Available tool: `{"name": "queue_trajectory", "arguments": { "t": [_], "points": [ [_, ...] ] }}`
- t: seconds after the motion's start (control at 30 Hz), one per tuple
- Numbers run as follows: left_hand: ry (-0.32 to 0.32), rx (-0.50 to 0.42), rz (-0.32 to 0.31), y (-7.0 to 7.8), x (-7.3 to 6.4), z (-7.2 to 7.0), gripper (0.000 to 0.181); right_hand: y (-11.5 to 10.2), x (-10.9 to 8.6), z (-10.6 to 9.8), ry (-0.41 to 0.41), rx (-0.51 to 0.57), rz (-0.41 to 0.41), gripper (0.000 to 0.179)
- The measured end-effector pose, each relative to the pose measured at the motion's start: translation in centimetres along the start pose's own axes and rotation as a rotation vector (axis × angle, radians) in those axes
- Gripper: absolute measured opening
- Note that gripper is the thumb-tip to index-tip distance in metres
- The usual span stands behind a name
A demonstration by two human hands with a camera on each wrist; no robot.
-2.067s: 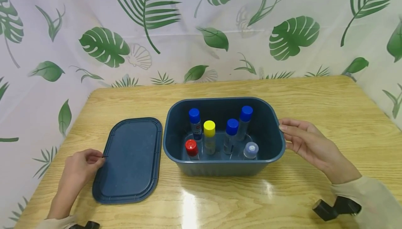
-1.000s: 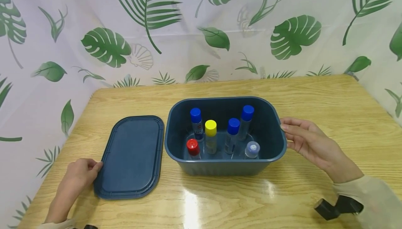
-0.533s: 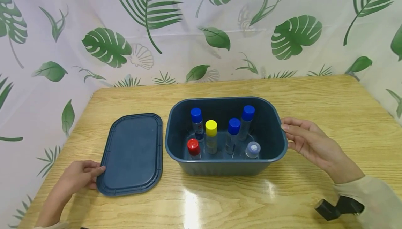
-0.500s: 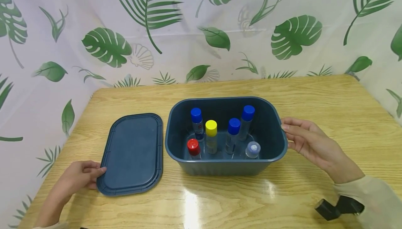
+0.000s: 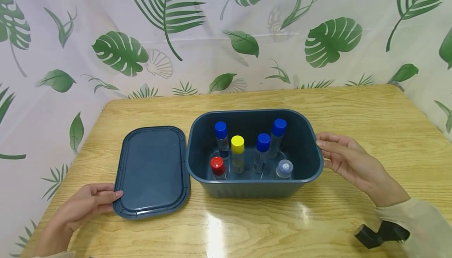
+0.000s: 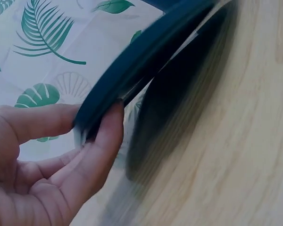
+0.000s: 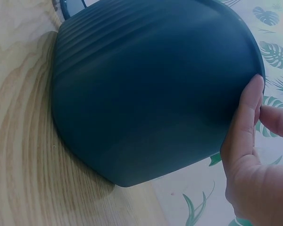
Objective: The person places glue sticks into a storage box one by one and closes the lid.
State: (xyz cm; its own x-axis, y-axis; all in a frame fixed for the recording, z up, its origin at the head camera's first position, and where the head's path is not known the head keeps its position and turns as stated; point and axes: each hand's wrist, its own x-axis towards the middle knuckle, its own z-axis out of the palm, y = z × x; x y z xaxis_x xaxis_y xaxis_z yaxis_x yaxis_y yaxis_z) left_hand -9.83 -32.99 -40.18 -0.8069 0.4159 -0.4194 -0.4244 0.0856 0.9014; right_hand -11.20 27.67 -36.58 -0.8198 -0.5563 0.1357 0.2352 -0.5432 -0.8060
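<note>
My left hand (image 5: 82, 205) pinches the near left corner of a dark blue lid (image 5: 152, 167) between thumb and fingers. In the left wrist view that lid (image 6: 127, 70) is raised off the tabletop, with its shadow below. On its right stands a dark blue plastic bin (image 5: 247, 190), open at the top. My right hand (image 5: 353, 165) holds the bin's right rim; in the right wrist view the thumb and fingers (image 7: 247, 117) pinch that edge. Inside the bin several small clear bottles stand upright, among them one with a yellow cap (image 5: 237, 144) and one with a red cap (image 5: 217, 165).
The wooden table (image 5: 247, 226) reaches back to a white cloth (image 5: 197, 53) printed with green leaves. More bottles in the bin have blue caps (image 5: 263, 142), and one has a pale cap (image 5: 284, 167). A black wrist mount (image 5: 381, 234) sits below the right sleeve.
The lid, held at its near left corner, has lifted and shifted right, closer to the bin. My left hand has moved down and right along its edge. The right hand and bin have stayed put.
</note>
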Motion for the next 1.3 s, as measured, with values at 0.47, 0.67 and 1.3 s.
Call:
{"name": "queue_trajectory", "arguments": {
  "t": [0.47,0.67,1.3],
  "points": [
    [0.182,0.098,0.067,1.8,-0.7,0.9,0.023,0.0,-0.1,0.1,-0.002,0.005,0.000,0.039],
    [0.305,0.281,0.065,2.8,-1.0,1.4,0.062,-0.1,-0.1,0.0,0.004,0.005,0.002,0.039],
    [0.649,0.563,0.239,6.8,-1.1,4.6,0.064,-0.3,-0.1,-0.6,0.057,-0.103,0.016,0.037]
  ]
}}
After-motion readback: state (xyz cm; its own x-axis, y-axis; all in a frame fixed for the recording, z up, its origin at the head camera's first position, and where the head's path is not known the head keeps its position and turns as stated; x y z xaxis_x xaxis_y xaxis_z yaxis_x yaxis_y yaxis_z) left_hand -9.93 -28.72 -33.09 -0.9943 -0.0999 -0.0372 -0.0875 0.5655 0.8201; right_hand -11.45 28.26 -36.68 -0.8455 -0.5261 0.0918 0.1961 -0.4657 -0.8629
